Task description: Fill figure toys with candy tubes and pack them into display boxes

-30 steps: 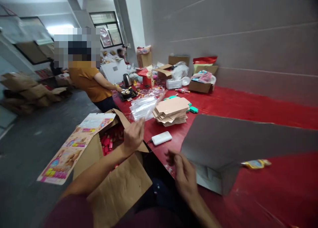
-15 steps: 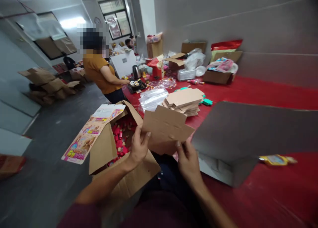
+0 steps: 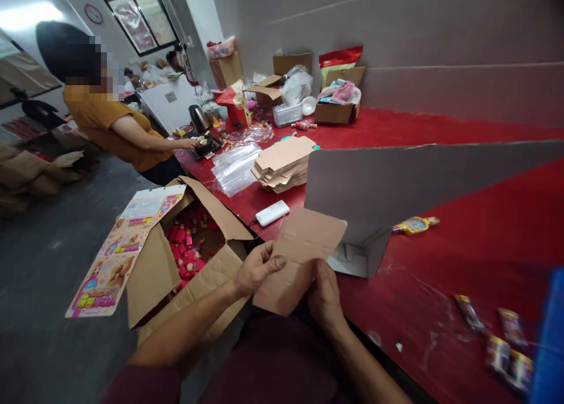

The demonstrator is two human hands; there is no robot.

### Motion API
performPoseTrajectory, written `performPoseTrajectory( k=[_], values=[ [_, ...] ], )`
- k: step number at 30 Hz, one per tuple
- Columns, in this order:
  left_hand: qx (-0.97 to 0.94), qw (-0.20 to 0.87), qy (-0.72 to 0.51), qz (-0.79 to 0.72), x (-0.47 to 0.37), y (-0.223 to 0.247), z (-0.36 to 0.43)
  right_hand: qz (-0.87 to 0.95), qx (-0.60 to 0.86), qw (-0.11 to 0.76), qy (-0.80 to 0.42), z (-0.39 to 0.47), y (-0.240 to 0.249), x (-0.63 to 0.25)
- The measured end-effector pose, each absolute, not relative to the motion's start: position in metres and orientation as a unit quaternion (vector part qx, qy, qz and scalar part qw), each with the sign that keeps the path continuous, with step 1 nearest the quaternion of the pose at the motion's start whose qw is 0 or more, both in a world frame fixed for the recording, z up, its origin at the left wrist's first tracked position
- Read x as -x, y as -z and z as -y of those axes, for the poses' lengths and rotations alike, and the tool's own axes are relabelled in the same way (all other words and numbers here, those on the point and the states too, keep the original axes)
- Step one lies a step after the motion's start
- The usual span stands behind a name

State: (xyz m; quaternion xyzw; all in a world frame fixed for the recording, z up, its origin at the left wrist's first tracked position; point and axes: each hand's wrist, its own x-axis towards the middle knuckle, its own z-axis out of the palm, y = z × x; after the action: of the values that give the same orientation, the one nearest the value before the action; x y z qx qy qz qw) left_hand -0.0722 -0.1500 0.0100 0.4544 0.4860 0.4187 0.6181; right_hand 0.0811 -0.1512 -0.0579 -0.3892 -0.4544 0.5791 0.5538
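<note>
A flat piece of brown cardboard (image 3: 304,245) with crease lines is held up before me between both hands. My left hand (image 3: 259,268) is closed on its left edge, thumb on the near face. At its lower right edge my right hand (image 3: 326,292) grips the same piece, with some fingers hidden behind. Beyond it, a stack of similar cardboard pieces (image 3: 286,160) lies on the red table (image 3: 462,228). A white power bank (image 3: 272,213) with a cable sits just past the cardboard. To the right stands a large grey-sided carton (image 3: 370,181), open towards me.
An open brown box (image 3: 152,269) of small red items (image 3: 189,251) stands at left, a printed card sheet (image 3: 110,257) over its flap. Clear plastic bags (image 3: 235,168) lie near the stack. Small wrapped packets (image 3: 497,354) lie at right. A co-worker (image 3: 118,122) stands beyond the box.
The view has swung to the right, bringing the power bank and wrapped packets into sight. The held cardboard has turned and its side flaps no longer stick out; both hands still hold it.
</note>
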Motion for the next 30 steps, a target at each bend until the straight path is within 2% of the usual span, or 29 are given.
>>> performPoseTrajectory(
  k=[2, 4, 5, 7, 9, 11, 14, 16, 18, 20, 23, 27, 30],
  values=[
    [-0.513, 0.519, -0.397, -0.557, 0.071, -0.009, 0.151, 0.503, 0.488, 0.558, -0.445, 0.158, 0.052, -0.095],
    [-0.567, 0.420, -0.348, -0.617, 0.070, -0.008, 0.152, 0.551, 0.553, 0.579, -0.234, 0.165, 0.035, -0.110],
    [-0.592, 0.394, -0.316, -0.628, 0.069, -0.008, 0.151, 0.586, 0.554, 0.574, -0.143, 0.167, 0.024, -0.118],
    [-0.644, 0.384, -0.255, -0.611, 0.065, -0.006, 0.147, 0.669, 0.523, 0.527, -0.047, 0.166, 0.006, -0.130],
    [-0.695, 0.386, -0.199, -0.573, 0.058, -0.006, 0.142, 0.734, 0.500, 0.457, -0.058, 0.159, -0.001, -0.139],
    [-0.737, 0.375, -0.145, -0.543, 0.049, -0.005, 0.138, 0.762, 0.490, 0.403, -0.129, 0.154, 0.006, -0.148],
    [-0.785, 0.338, -0.080, -0.512, 0.035, -0.002, 0.134, 0.743, 0.479, 0.382, -0.270, 0.156, 0.030, -0.164],
    [-0.807, 0.274, -0.115, -0.510, 0.028, 0.003, 0.133, 0.685, 0.505, 0.412, -0.325, 0.162, 0.044, -0.177],
    [-0.793, 0.188, -0.230, -0.532, 0.022, 0.010, 0.131, 0.594, 0.563, 0.460, -0.343, 0.167, 0.051, -0.191],
    [-0.729, 0.152, -0.349, -0.569, 0.018, 0.019, 0.129, 0.496, 0.625, 0.494, -0.344, 0.168, 0.052, -0.203],
    [-0.640, 0.251, -0.400, -0.605, 0.012, 0.031, 0.126, 0.406, 0.672, 0.508, -0.355, 0.164, 0.050, -0.217],
    [-0.585, 0.430, -0.371, -0.578, 0.008, 0.035, 0.124, 0.367, 0.681, 0.518, -0.365, 0.160, 0.052, -0.225],
    [-0.541, 0.596, -0.299, -0.512, 0.009, 0.033, 0.128, 0.357, 0.670, 0.501, -0.415, 0.160, 0.054, -0.226]
  ],
)
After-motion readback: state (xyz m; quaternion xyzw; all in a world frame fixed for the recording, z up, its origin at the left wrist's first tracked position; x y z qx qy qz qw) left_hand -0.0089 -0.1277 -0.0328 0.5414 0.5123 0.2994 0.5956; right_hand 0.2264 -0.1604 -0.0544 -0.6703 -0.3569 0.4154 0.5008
